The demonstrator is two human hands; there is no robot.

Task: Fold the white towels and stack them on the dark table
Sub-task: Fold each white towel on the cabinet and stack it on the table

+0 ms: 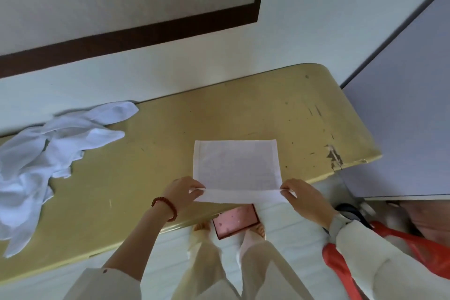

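Towel (pixel 235 165) lies flat on the table (pixel 151 153); left hand (pixel 181 190) and right hand (pixel 302 198) pinch its near corners, probably to fold.

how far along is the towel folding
Early on. No finished stack shows on the table. In hand: the left hand and right hand each pinch a near corner of one flat towel. Left: the crumpled pile of white towels.

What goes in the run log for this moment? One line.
step: folding | left hand: pinches towel corner | right hand: pinches other corner | pile: unfolded
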